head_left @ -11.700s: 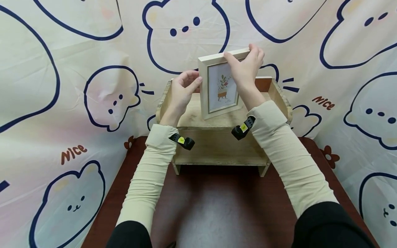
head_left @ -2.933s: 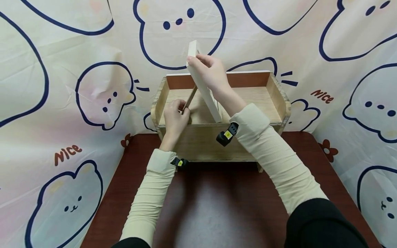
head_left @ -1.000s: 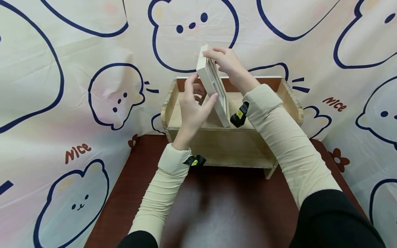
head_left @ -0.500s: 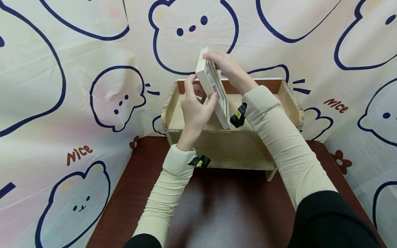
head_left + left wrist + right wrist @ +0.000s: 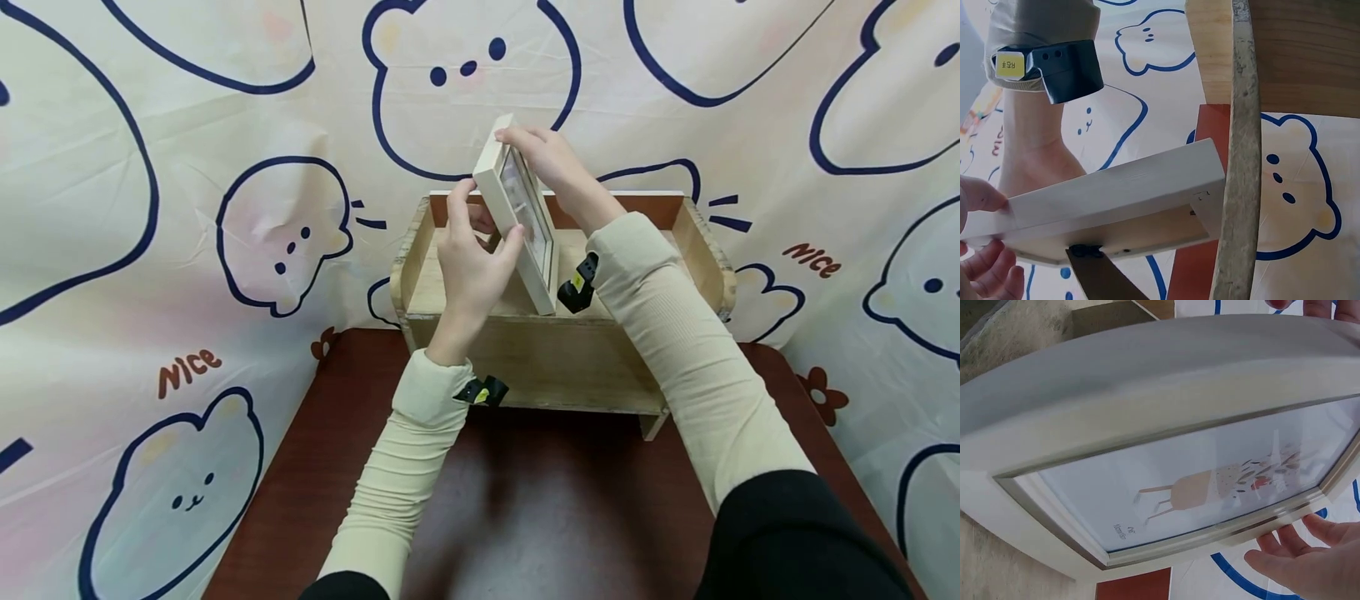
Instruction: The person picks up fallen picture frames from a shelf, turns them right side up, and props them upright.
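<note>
A cream picture frame [image 5: 498,179] stands turned sideways and leaning on the top of a wooden shelf [image 5: 570,358], its potted-plant print [image 5: 1200,487] facing right. My left hand [image 5: 472,258] grips the near side edge, thumb in front and fingers toward the back. Up at the top far corner, my right hand [image 5: 555,167] holds the frame with its thumb on the top edge. In the left wrist view, a brown support leg [image 5: 1107,275] stands out from the back of the frame.
The shelf has raised side panels [image 5: 708,250] and a reddish-brown back panel [image 5: 645,208]. It stands at the rear of a dark red table [image 5: 547,508]. A cartoon-printed cloth [image 5: 292,125] hangs close behind and at both sides.
Since about three seconds ago, my left hand has left the support leg and taken the near edge. Over the last half second, the frame has turned slightly, showing more of its front.
</note>
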Tool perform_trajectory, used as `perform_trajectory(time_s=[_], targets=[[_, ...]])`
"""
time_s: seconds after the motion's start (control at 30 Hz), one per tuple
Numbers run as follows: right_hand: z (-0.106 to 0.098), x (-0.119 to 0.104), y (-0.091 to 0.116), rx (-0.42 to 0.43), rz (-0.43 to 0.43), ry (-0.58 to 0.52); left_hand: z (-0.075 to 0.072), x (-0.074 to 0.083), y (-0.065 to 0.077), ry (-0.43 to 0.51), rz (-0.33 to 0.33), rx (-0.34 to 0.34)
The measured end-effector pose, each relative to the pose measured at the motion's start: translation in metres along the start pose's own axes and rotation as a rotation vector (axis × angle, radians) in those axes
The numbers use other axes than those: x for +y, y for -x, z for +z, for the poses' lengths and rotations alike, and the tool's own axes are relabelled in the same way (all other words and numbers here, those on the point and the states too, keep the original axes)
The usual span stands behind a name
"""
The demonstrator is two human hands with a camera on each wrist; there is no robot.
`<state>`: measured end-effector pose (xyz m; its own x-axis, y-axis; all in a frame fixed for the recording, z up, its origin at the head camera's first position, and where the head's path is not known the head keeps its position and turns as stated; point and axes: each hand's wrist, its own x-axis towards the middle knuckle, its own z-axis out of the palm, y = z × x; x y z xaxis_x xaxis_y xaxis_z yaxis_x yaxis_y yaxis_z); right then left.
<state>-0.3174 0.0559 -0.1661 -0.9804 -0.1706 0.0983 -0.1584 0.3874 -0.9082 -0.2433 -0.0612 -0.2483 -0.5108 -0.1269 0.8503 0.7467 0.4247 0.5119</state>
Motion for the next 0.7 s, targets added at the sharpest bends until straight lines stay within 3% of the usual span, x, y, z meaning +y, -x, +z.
perform_trajectory(time_s=[0.3,0.7], targets=[[-0.0040,-0.0001,0.0027,0.083,0.026,0.001,-0.0001,-0.0028,-0.0028,0.013,-0.017,-0.023],[-0.0083,-0.0027,0.0100,0.183,0.127,0.068,-0.0026,-0.0057,-0.0099,0.050,-0.057,-0.068]])
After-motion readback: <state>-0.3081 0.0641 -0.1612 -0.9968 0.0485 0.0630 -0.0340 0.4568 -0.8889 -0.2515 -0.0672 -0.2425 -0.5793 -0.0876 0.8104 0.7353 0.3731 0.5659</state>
